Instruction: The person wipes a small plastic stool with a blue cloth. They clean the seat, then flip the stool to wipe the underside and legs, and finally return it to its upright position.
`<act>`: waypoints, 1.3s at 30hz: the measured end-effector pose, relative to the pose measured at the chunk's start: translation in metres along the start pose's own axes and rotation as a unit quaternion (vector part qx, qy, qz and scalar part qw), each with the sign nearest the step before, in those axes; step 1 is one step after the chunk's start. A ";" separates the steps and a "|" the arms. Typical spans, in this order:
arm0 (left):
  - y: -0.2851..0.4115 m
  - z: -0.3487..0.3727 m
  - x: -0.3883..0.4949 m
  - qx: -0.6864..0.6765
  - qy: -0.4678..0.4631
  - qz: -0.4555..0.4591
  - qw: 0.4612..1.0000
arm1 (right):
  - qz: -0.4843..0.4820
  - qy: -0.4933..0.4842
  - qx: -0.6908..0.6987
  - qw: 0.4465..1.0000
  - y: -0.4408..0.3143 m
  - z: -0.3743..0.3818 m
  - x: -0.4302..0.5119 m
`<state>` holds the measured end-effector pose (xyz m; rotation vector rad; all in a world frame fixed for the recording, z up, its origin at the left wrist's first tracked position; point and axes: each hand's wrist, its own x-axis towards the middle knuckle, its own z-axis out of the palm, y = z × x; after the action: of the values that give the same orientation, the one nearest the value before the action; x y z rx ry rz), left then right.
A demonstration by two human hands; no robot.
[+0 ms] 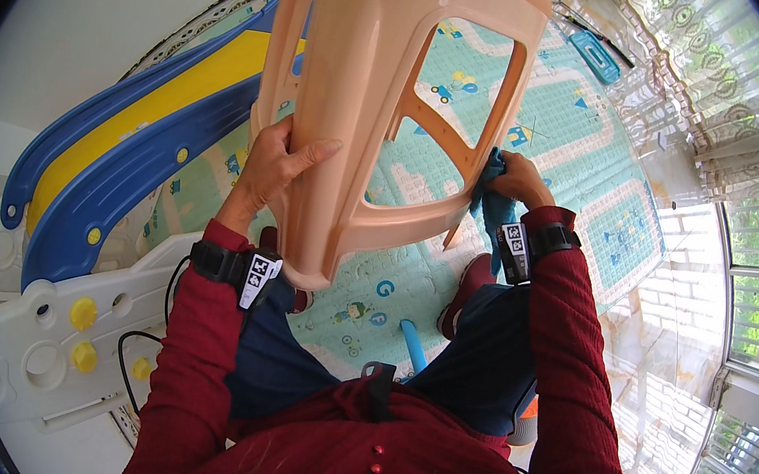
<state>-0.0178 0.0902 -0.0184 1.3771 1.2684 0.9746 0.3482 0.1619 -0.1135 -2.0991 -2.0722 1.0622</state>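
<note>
A peach-coloured plastic stool (338, 111) is held up in front of me, tilted, with openings cut in its sides. My left hand (281, 167) grips one of its legs, the thumb lying across the rounded face. At the stool's right side, my right hand (518, 181) holds a teal cloth (497, 205) against the edge of the frame. Some of the fingers on both hands are hidden behind the plastic or the cloth. Through the side openings the inner orange faces of the stool show.
A patterned foam play mat (353, 333) covers the floor under my feet. To the left stands a blue and yellow plastic slide (144, 130) with white side panels (53, 346). A teal plastic tray-like item (595, 56) lies at the far right, near sheer curtains (704, 85).
</note>
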 end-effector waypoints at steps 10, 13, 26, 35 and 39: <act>0.000 -0.001 0.000 -0.007 0.006 0.004 1.000 | -0.007 0.010 -0.002 1.000 -0.004 -0.002 0.001; 0.000 -0.002 -0.001 -0.005 0.003 0.007 1.000 | -0.002 0.009 -0.006 1.000 -0.005 -0.002 0.001; 0.002 -0.001 -0.001 0.003 0.012 0.002 1.000 | -0.047 0.068 0.010 0.996 -0.010 -0.007 -0.006; 0.004 -0.004 -0.004 0.004 0.016 0.003 1.000 | -0.093 0.353 0.090 0.926 -0.020 -0.033 -0.004; 0.000 -0.004 -0.003 -0.008 0.008 0.011 1.000 | -0.112 0.406 0.097 0.902 -0.035 -0.031 -0.005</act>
<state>-0.0220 0.0874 -0.0179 1.3755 1.2582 1.0111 0.3323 0.1754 -0.0714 -1.7081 -1.6308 0.2494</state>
